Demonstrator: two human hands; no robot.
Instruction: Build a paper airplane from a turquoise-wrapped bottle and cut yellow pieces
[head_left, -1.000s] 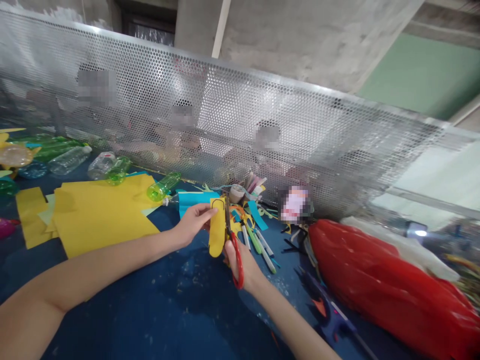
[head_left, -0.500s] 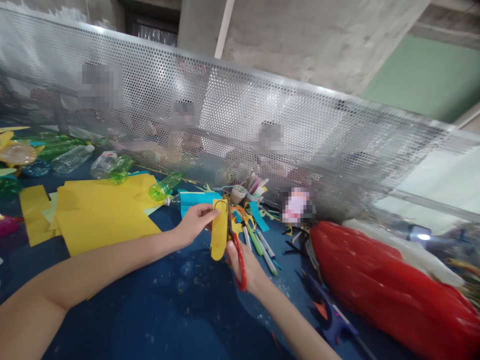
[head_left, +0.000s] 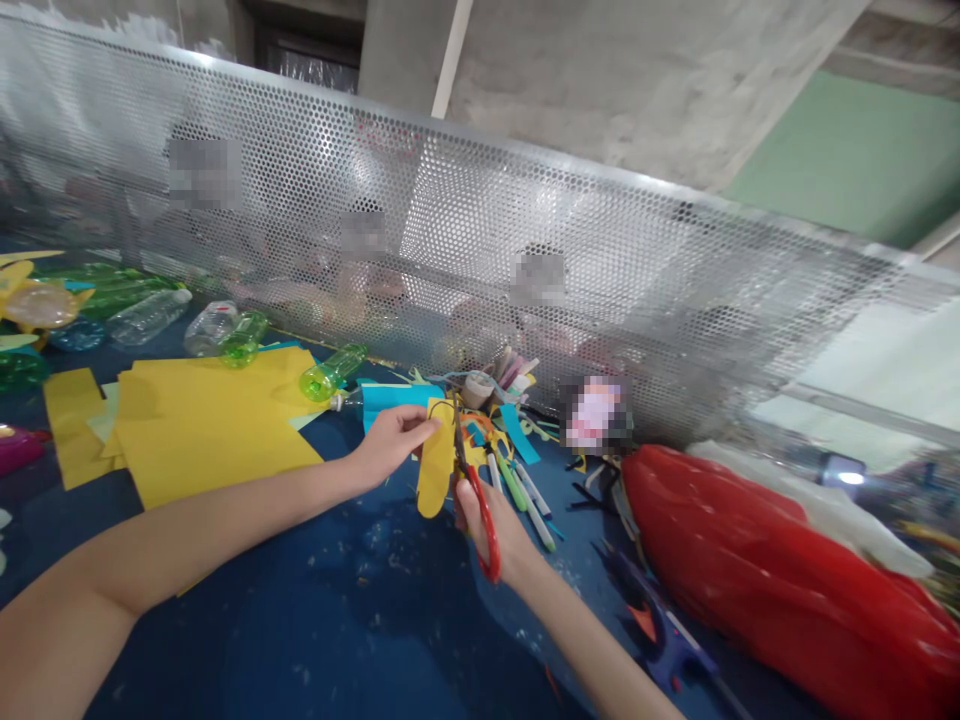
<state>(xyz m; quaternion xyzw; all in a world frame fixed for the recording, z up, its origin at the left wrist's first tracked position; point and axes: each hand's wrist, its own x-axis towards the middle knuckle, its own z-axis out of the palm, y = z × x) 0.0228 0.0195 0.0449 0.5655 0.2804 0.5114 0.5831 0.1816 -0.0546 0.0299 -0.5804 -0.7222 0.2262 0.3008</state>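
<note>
My left hand (head_left: 395, 443) pinches a strip of yellow paper (head_left: 436, 470) between thumb and fingers near its top. The strip has a rounded lower end, and a dark curved line is drawn at its top. My right hand (head_left: 491, 520) is closed around the red handles of a pair of scissors (head_left: 491, 545). Their blades point upward along the right edge of the strip, near the drawn line. Whether the blades touch the paper is hard to tell. Several markers (head_left: 534, 510) lie just right of the scissors, with paper scraps behind them.
Yellow sheets (head_left: 217, 425) are stacked on the blue table (head_left: 337, 620) at left. Plastic bottles (head_left: 334, 372) lie along the perforated metal screen (head_left: 465, 215), with people behind it. At right are a red plastic bag (head_left: 757, 560) and a blue glue gun (head_left: 671, 640).
The scissors and my right hand have shifted very slightly right. The lower end of the yellow strip has swung a little left. Both hands keep their hold.
</note>
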